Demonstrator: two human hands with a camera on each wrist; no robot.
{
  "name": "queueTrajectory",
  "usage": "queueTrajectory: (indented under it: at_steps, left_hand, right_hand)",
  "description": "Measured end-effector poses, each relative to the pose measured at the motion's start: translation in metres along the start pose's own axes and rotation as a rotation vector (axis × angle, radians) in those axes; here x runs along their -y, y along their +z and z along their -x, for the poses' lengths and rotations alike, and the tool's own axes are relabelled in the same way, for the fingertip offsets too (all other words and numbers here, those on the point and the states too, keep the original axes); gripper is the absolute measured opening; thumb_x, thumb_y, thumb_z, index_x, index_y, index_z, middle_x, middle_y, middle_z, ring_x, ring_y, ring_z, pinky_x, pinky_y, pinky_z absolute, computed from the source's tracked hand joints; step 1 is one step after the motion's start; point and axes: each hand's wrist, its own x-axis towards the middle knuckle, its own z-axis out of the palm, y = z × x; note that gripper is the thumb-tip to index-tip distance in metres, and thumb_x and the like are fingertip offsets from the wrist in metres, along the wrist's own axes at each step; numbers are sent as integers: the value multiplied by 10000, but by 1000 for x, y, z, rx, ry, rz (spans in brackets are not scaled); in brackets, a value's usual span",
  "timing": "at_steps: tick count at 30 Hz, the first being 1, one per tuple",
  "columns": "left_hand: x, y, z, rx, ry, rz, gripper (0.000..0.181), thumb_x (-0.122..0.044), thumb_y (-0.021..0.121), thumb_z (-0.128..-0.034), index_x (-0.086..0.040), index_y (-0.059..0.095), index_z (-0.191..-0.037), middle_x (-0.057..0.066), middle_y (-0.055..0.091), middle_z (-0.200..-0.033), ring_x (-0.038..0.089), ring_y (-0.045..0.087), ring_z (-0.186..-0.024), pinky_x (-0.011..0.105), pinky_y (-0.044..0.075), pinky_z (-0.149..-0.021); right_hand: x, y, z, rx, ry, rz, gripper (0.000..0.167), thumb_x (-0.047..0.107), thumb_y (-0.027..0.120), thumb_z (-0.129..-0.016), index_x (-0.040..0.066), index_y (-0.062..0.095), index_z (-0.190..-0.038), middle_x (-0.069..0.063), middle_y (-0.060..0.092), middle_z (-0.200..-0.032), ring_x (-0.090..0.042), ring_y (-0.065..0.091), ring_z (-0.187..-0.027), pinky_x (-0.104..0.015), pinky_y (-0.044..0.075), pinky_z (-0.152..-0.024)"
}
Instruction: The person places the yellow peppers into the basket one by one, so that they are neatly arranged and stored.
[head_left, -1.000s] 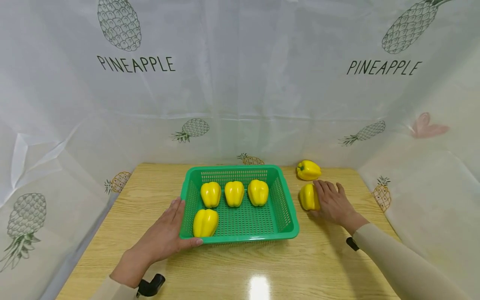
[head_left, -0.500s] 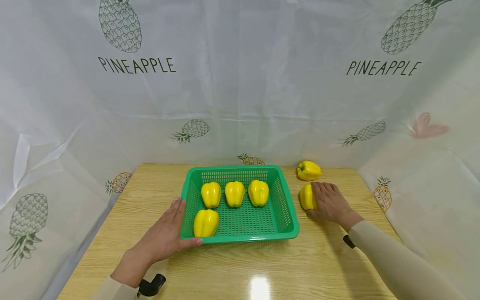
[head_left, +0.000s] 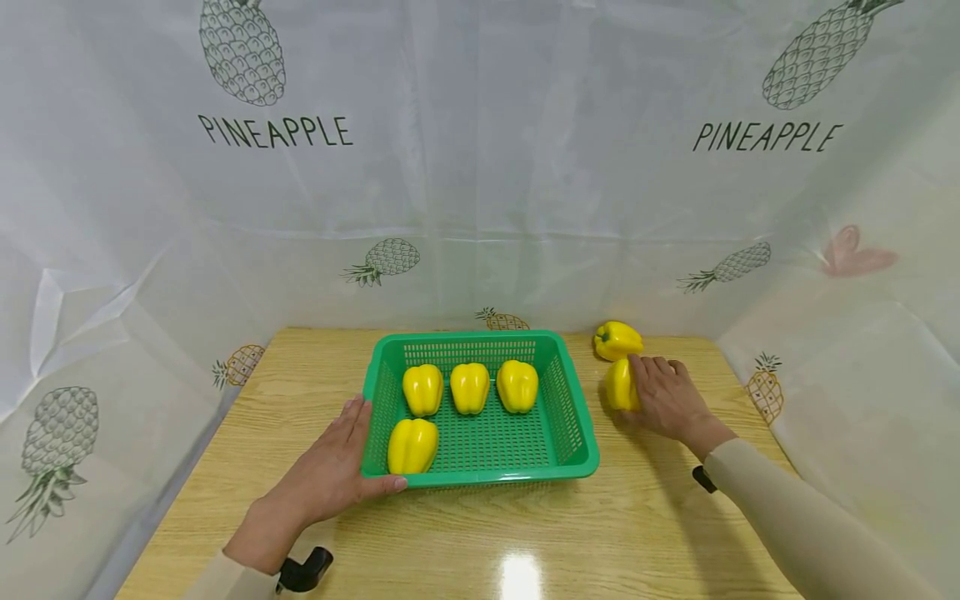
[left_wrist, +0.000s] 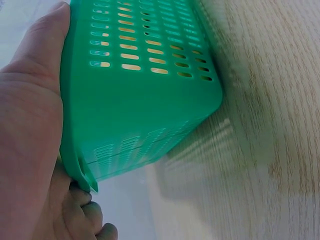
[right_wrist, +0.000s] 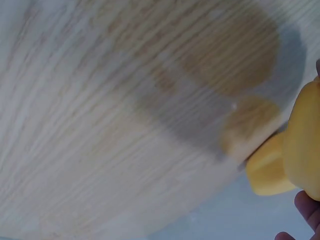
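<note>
Near the table's right side, my right hand (head_left: 665,402) grips a yellow bell pepper (head_left: 621,385), its fingers over the far side. In the right wrist view this pepper (right_wrist: 304,142) appears raised off the wood, with a shadow beneath. Just behind it another yellow bell pepper (head_left: 618,341) lies on its side, stem to the left. A green plastic basket (head_left: 495,478) stands mid-table, holding several yellow bell peppers (head_left: 469,388). Against its front left corner rests my left hand (head_left: 326,471), thumb on the front rim and fairly straight fingers along the left side.
The wooden table (head_left: 450,542) is enclosed by a pale curtain (head_left: 480,167) printed with pineapples, which hangs at the back and both sides. Inside the basket, bare mesh floor (head_left: 495,442) shows at the front right. Each wrist carries a small black device (head_left: 305,570).
My right hand has shifted slightly away from me with the bell pepper, which now looks lifted and closer to the one behind. The left hand and basket have stayed put.
</note>
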Motion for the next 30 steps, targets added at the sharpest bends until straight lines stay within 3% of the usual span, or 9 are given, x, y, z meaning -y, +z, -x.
queueTrajectory:
  at_steps: [4,12,17,24,30]
  left_hand:
    - [-1,0,0,-5,1,5,1366,-894,590,-823,110,156,-1641,326,132,-1720,496,205,-1588,647,333,-1228]
    - [0,3,-2,-16,12,-7,1370,-906,576,-818,108,162,-1641,321,136,-1721,486,198,-1594,636,323,-1239]
    - [0,4,-3,-14,9,-14,1378,-918,562,-814,107,159,-1642,313,116,-1727,483,190,-1597,636,314,-1243]
    - [-3,5,-4,-23,17,-18,1372,-911,569,-818,117,173,-1635,321,119,-1722,488,194,-1593,633,294,-1252]
    - [-3,8,-6,-26,23,-23,1365,-908,565,-825,115,168,-1637,323,123,-1722,477,182,-1600,623,287,-1260]
  right_hand:
    - [-2,-7,-1,-33,-13,39,1054,582,862,-782,-83,380,-1443,-273,633,-1223,-456,595,-1163,-652,516,-976]
    - [-2,-27,-10,-183,-58,42,1024,569,896,-712,-69,439,-1371,-254,646,-1118,-444,632,-1050,-613,547,-858]
    - [-2,-42,-16,-248,-94,63,1029,568,893,-698,-79,461,-1372,-256,647,-1125,-445,635,-1028,-609,548,-848]
    - [8,-70,-28,-249,-121,62,1052,563,892,-716,-86,456,-1419,-256,646,-1188,-444,627,-1074,-597,532,-903]
    - [32,-91,-40,-238,-150,56,1039,581,892,-720,-70,467,-1410,-234,635,-1213,-428,619,-1084,-566,535,-923]
